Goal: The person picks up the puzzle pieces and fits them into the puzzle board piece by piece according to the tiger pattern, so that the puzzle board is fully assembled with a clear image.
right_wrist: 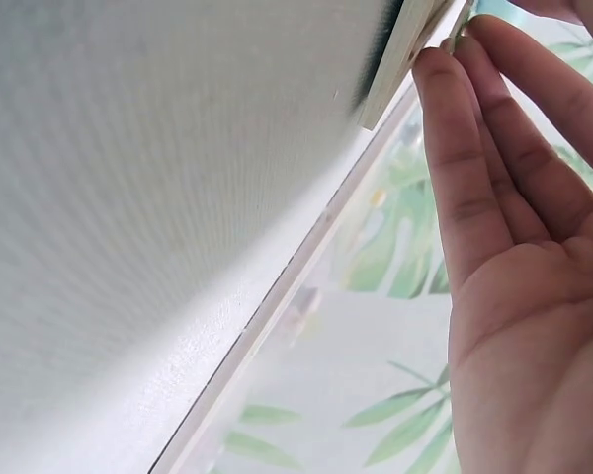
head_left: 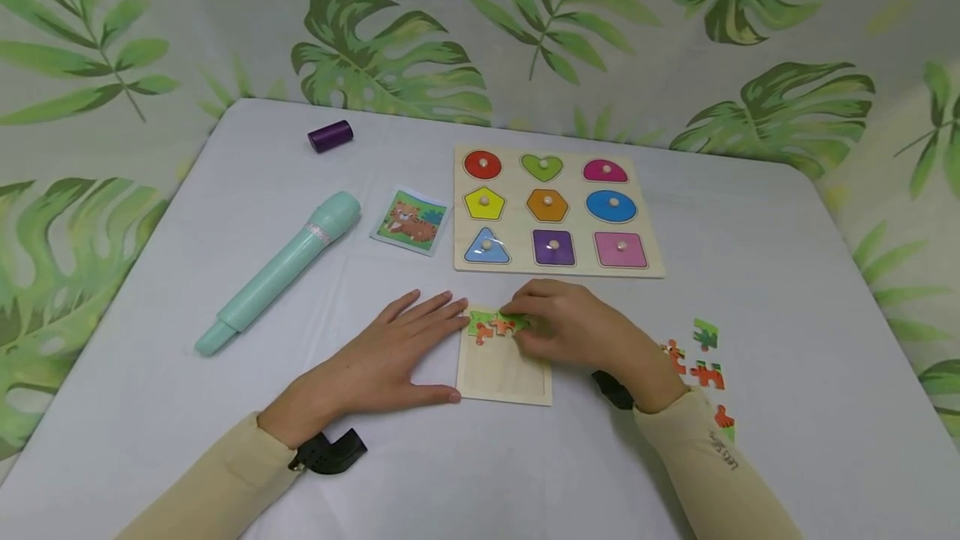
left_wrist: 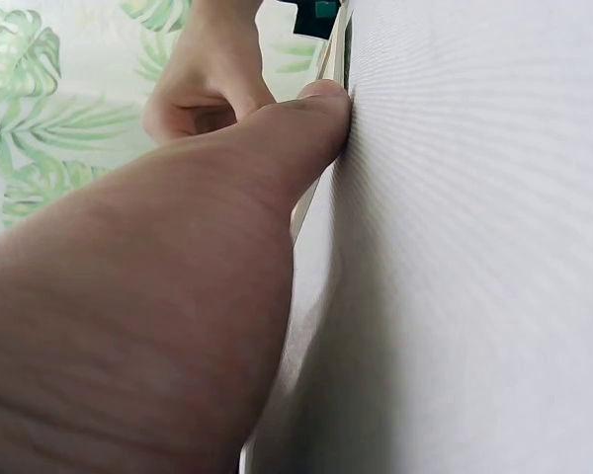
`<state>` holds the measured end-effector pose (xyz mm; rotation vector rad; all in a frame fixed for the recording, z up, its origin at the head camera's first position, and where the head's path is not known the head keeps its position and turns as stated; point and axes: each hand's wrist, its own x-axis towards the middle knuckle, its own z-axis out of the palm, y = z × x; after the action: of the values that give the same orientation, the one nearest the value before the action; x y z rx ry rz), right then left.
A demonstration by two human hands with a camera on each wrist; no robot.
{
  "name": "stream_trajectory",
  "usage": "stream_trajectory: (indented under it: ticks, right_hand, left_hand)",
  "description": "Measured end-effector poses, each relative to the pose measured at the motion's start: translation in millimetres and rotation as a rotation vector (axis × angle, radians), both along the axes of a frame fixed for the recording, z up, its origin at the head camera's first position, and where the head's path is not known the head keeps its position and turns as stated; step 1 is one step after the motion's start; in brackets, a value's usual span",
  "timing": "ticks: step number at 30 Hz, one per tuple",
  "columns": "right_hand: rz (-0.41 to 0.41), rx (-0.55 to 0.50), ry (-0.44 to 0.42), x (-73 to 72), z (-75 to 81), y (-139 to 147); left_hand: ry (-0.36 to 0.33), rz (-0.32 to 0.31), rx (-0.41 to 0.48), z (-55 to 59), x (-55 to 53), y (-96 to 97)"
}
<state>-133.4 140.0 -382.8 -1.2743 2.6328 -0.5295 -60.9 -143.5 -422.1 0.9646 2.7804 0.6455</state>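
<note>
A small wooden puzzle tray [head_left: 501, 373] lies on the table with a green-and-orange jigsaw piece [head_left: 480, 328] in its upper left corner. My left hand [head_left: 382, 357] lies with fingers spread, fingertips at the tray's left edge and thumb at its lower left corner. At the tray's top, the bent fingers of my right hand [head_left: 566, 319] pinch another jigsaw piece [head_left: 504, 326] beside the first one. In the right wrist view, a thin edge of that piece shows between the fingertips; the hand partly covers the tray's right side.
Several loose jigsaw pieces [head_left: 707, 374] lie right of the tray, partly behind my right forearm. Beyond it are a knob shape board [head_left: 517, 215] and a tiger picture card [head_left: 411, 222]. A mint-green tube [head_left: 281, 273] and a purple cylinder [head_left: 331, 137] lie at left.
</note>
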Motion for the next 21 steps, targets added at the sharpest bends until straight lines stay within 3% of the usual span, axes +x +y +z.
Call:
stream_trajectory:
  ticks: [21]
  right_hand:
    - [0.054,0.028,0.065,3.8,0.8,-5.3]
  left_hand:
    - [-0.003,0.004,-0.010,0.2,0.1,0.3]
